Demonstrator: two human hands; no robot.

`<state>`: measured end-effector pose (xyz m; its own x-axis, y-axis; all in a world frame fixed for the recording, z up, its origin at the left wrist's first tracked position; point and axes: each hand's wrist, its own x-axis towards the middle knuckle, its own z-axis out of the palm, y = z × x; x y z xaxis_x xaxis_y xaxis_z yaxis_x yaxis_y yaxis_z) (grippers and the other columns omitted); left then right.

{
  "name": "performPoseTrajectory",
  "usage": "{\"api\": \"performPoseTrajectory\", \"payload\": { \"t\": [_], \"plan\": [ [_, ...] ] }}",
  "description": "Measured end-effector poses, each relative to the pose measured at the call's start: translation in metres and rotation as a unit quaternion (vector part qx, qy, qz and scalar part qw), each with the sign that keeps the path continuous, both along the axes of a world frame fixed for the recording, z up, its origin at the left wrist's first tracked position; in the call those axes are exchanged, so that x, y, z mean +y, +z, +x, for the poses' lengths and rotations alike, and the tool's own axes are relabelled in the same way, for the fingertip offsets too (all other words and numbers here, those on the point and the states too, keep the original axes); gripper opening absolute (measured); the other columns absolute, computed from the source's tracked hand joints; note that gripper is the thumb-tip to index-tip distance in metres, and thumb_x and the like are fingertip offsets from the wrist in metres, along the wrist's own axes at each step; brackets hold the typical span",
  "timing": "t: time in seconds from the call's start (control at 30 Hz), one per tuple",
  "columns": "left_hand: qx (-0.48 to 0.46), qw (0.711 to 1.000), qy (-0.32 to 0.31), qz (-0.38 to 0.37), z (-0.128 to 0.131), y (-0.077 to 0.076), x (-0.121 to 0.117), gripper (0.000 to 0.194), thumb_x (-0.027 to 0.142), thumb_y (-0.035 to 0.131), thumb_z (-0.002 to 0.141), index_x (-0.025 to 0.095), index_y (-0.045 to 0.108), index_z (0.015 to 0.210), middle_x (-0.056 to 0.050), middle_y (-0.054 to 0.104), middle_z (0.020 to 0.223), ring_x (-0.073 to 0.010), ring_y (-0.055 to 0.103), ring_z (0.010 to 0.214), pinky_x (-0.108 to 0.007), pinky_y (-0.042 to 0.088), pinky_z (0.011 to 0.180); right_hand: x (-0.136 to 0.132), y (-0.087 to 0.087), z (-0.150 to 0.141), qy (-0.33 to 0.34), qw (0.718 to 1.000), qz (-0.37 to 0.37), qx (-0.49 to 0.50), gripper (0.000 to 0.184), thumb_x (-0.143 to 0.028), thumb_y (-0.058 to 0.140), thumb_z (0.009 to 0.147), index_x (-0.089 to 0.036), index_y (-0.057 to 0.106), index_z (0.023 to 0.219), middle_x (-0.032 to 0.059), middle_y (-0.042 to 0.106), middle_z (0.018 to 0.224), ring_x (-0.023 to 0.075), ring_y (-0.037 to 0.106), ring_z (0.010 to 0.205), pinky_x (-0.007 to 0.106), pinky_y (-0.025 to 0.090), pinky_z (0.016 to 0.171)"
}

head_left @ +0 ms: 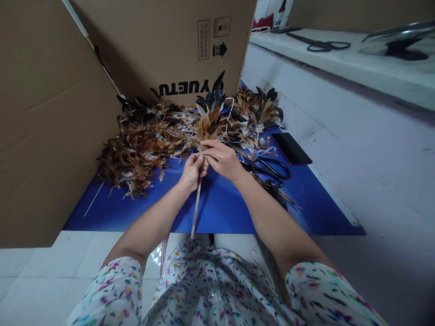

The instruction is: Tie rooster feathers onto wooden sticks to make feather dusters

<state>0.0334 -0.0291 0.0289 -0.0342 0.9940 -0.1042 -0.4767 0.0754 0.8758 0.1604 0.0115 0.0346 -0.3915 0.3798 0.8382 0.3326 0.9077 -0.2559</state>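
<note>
A feather duster with brown and black feathers on a thin stick stands in front of me, its handle slanting down towards my lap. My left hand is closed round the stick just under the feathers. Fingers of my right hand pinch at the base of the feathers, close above the left hand; whether they hold a single feather or a thread is too small to tell. Behind and to the left lies a large heap of loose feathers. Another feathered bundle on a short stick lies at the back right.
Black-handled scissors and a dark phone lie on the blue tabletop at the right. Cardboard boxes wall off the left and back. A white ledge on the right carries another pair of scissors.
</note>
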Motion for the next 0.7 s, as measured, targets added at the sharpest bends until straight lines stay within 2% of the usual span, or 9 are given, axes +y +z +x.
{"api": "performPoseTrajectory", "payload": {
  "t": [0.1, 0.2, 0.27, 0.37, 0.5, 0.6, 0.7],
  "plan": [
    [-0.013, 1.000, -0.010, 0.006, -0.001, -0.002, 0.000, 0.021, 0.025, 0.067, 0.081, 0.017, 0.048, 0.083, 0.003, 0.054, 0.061, -0.0051, 0.047, 0.048, -0.013, 0.021, 0.039, 0.000, 0.004, 0.002, -0.011, 1.000, -0.005, 0.022, 0.023, -0.012, 0.047, 0.090, -0.020, 0.068, 0.095, 0.0109, 0.062, 0.128, 0.0203, 0.061, 0.118, 0.040, 0.053, 0.099],
    [-0.018, 1.000, -0.014, 0.004, -0.001, -0.001, 0.000, 0.021, 0.025, 0.067, 0.081, 0.017, 0.048, 0.085, -0.001, 0.062, 0.070, -0.0046, 0.047, 0.049, -0.013, 0.021, 0.038, -0.001, 0.010, 0.005, -0.057, 0.995, -0.003, 0.078, 0.022, -0.016, 0.047, 0.091, -0.022, 0.067, 0.098, 0.0117, 0.060, 0.129, 0.0214, 0.062, 0.115, 0.042, 0.053, 0.097],
    [-0.017, 1.000, -0.011, 0.002, -0.001, 0.000, 0.000, 0.018, 0.023, 0.064, 0.083, 0.016, 0.047, 0.083, -0.002, 0.063, 0.073, -0.0043, 0.047, 0.049, -0.013, 0.021, 0.039, -0.003, 0.015, 0.007, -0.109, 0.988, 0.003, 0.112, 0.019, -0.019, 0.049, 0.090, -0.022, 0.067, 0.096, 0.0121, 0.063, 0.121, 0.0220, 0.063, 0.109, 0.042, 0.054, 0.093],
    [-0.018, 1.000, -0.003, 0.006, -0.001, 0.001, 0.001, 0.016, 0.021, 0.060, 0.086, 0.017, 0.045, 0.082, -0.002, 0.063, 0.072, -0.0041, 0.047, 0.049, -0.013, 0.021, 0.038, -0.006, 0.016, 0.007, -0.175, 0.975, -0.015, 0.136, 0.014, -0.023, 0.053, 0.089, -0.021, 0.067, 0.088, 0.0090, 0.068, 0.093, 0.0201, 0.065, 0.089, 0.036, 0.054, 0.083],
    [-0.021, 1.000, 0.011, 0.005, -0.001, 0.001, 0.002, 0.019, 0.021, 0.063, 0.085, 0.018, 0.044, 0.084, 0.002, 0.058, 0.066, -0.0049, 0.047, 0.047, -0.013, 0.022, 0.037, -0.010, 0.011, -0.001, -0.166, 0.972, -0.140, 0.087, 0.016, -0.029, 0.057, 0.085, -0.020, 0.065, 0.075, 0.0010, 0.063, 0.066, 0.0141, 0.057, 0.063, 0.028, 0.046, 0.065],
    [-0.012, 1.000, 0.019, -0.001, 0.000, 0.001, 0.001, 0.018, 0.023, 0.063, 0.086, 0.018, 0.045, 0.084, 0.005, 0.050, 0.057, -0.0051, 0.046, 0.045, -0.013, 0.022, 0.037, -0.012, 0.007, -0.009, -0.166, 0.956, -0.236, 0.049, 0.019, -0.035, 0.063, 0.080, -0.019, 0.064, 0.070, -0.0015, 0.059, 0.060, 0.0126, 0.053, 0.059, 0.026, 0.039, 0.061],
    [-0.001, 1.000, 0.024, -0.005, 0.002, 0.001, 0.000, 0.021, 0.027, 0.065, 0.085, 0.019, 0.046, 0.085, 0.006, 0.049, 0.056, -0.0046, 0.045, 0.044, -0.013, 0.023, 0.037, -0.013, 0.007, -0.014, -0.181, 0.939, -0.287, 0.050, 0.021, -0.039, 0.065, 0.076, -0.019, 0.062, 0.068, -0.0024, 0.057, 0.059, 0.0120, 0.050, 0.057, 0.026, 0.036, 0.059]
  ]
}}
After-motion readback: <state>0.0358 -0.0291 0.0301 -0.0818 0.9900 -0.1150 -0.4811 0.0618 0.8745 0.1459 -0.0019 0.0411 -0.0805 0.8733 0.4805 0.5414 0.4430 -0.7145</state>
